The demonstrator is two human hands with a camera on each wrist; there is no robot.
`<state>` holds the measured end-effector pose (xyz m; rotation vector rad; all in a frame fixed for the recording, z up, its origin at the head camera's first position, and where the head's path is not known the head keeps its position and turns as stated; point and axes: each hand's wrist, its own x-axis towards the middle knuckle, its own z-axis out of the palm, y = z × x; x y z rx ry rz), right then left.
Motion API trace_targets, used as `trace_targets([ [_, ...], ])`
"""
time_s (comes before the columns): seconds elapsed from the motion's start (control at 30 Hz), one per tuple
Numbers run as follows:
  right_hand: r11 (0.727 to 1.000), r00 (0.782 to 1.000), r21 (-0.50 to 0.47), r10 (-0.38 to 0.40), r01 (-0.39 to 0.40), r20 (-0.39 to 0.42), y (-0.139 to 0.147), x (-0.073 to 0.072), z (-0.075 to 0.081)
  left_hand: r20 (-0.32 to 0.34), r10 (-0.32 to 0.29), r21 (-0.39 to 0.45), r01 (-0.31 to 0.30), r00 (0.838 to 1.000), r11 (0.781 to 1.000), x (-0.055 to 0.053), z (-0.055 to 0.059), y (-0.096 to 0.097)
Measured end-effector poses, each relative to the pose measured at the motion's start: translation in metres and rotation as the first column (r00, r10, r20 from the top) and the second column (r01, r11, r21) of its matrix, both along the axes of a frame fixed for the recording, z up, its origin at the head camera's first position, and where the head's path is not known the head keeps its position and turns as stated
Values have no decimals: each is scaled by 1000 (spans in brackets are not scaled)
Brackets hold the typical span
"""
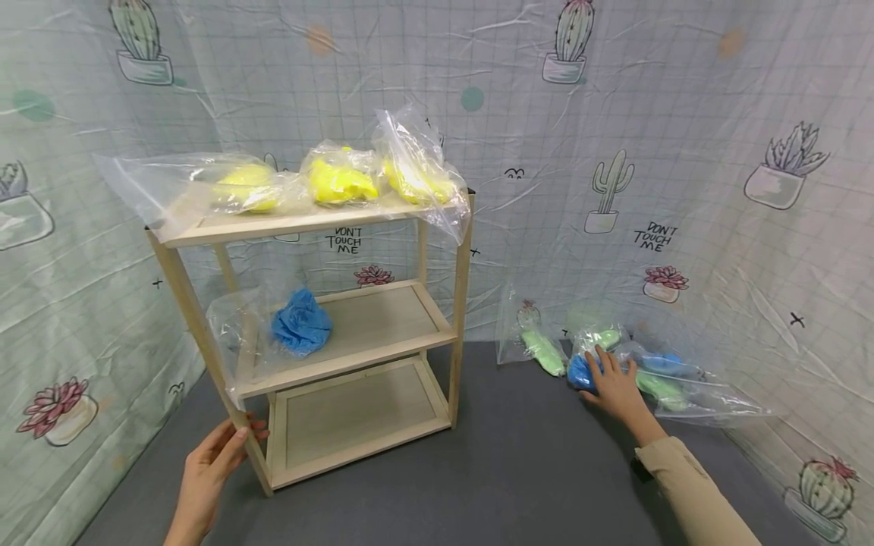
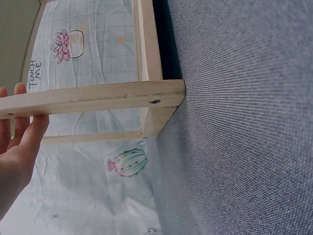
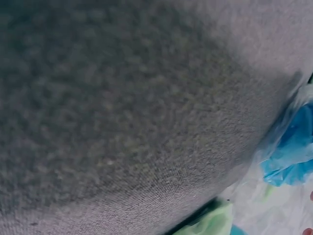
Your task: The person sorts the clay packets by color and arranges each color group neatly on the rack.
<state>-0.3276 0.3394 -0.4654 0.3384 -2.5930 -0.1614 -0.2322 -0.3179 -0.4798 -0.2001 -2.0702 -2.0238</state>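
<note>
A small wooden shelf rack [image 1: 341,383] with three tiers stands on the dark cloth. My left hand [image 1: 217,453] grips its front left post low down; in the left wrist view, fingers [image 2: 33,134] lie on both sides of the post [image 2: 98,98]. At the right, my right hand [image 1: 617,385] reaches over the pile of clear bags, fingers spread at a bagged blue bundle [image 1: 581,372]. That blue bundle [image 3: 293,147] shows at the right edge of the right wrist view, where only small bits of the hand appear. Bagged light green bundles [image 1: 544,353] lie around it.
Three bagged yellow bundles [image 1: 341,182] sit along the rack's top tier. One bagged blue bundle [image 1: 301,322] rests on the middle tier, its clear bag hanging past the left post. Another blue bundle [image 1: 664,365] lies right of my right hand. A printed curtain [image 1: 519,250] encloses the space.
</note>
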Motion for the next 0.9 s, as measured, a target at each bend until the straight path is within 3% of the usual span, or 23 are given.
trace_targets([
  [0.07, 1000, 1000, 7, -4, 4, 4, 1, -2, 0, -14, 8, 21, -7, 1000, 1000, -5, -9, -4],
  [0.2, 999, 1000, 30, -14, 14, 5, 1, -5, 0, -4, 14, 14, -14, 1000, 1000, -8, -11, -5],
  [0.37, 997, 1000, 72, -26, 26, 4, 1, -10, -3, 40, 42, -25, -41, 998, 999, -4, -4, -2],
  [0.4, 996, 1000, 82, -30, 30, 4, 0, -11, -4, 46, 57, -26, -56, 997, 998, 2, 5, 5],
  [0.47, 994, 999, 102, -40, 39, 13, 0, -12, -4, 75, 71, -48, -68, 995, 997, 1, 4, 4],
  [0.6, 991, 999, 126, -48, 46, 15, -1, -12, -3, 52, 48, -41, -46, 998, 998, 5, 11, 7],
  [0.63, 990, 999, 133, -48, 46, 15, -1, -12, -4, 24, 32, -20, -32, 999, 999, 1, 4, 3],
  [0.73, 987, 999, 155, -51, 49, 10, -2, -14, -5, 15, 11, -32, -11, 1000, 999, 14, 26, 14],
  [0.77, 986, 999, 161, -53, 50, 12, -2, -14, -5, -16, 4, -3, -4, 1000, 1000, 15, 27, 16],
  [0.9, 984, 998, 168, -55, 52, 14, -2, -15, -5, 17, 28, -25, -28, 999, 999, 19, 35, 20],
])
